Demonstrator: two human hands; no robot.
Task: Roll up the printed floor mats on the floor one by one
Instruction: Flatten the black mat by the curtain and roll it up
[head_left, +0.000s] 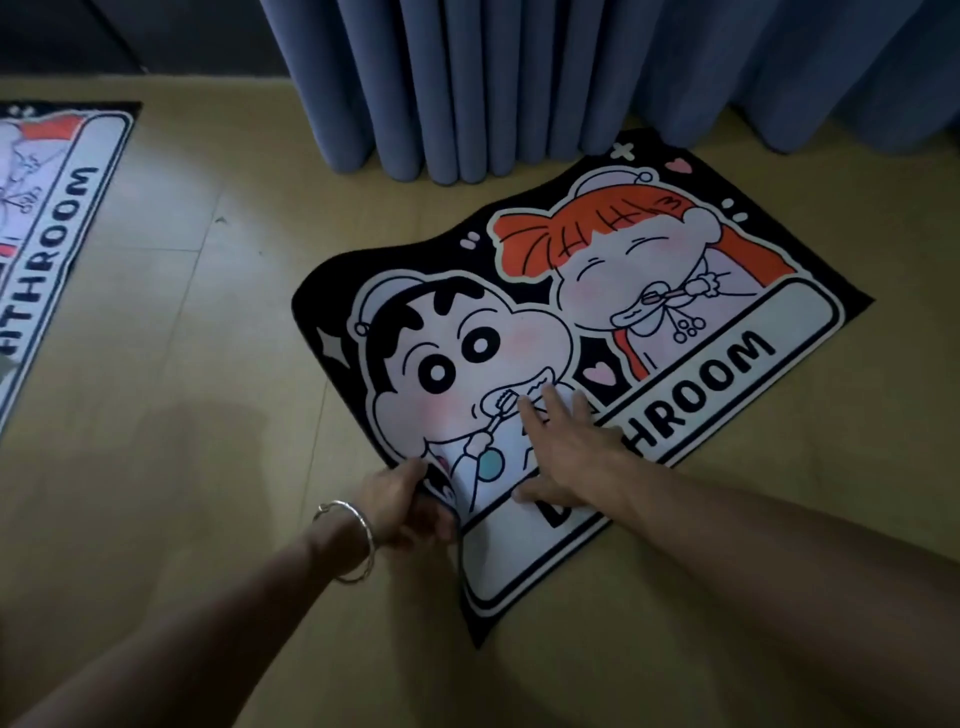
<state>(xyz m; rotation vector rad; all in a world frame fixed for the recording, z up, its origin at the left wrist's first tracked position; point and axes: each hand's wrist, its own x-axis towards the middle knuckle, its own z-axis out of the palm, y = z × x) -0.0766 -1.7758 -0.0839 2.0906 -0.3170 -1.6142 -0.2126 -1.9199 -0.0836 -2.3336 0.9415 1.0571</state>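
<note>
A printed floor mat (675, 291) with two cartoon figures and the word BATHROOM lies at an angle on the tan floor, just in front of the curtain. Its near left edge is lifted and buckled. My left hand (410, 506), a silver bangle on its wrist, pinches that lifted edge. My right hand (558, 449) lies flat on the mat with its fingers spread, pressing on the print near the lettering. A second mat (52, 218) with the same print lies flat at the far left, cut off by the frame.
Blue curtains (519, 83) hang to the floor behind the mat and touch its far edge. Bare tan floor (197, 338) stretches between the two mats and in front of me. A dark wall base (67, 36) runs along the back left.
</note>
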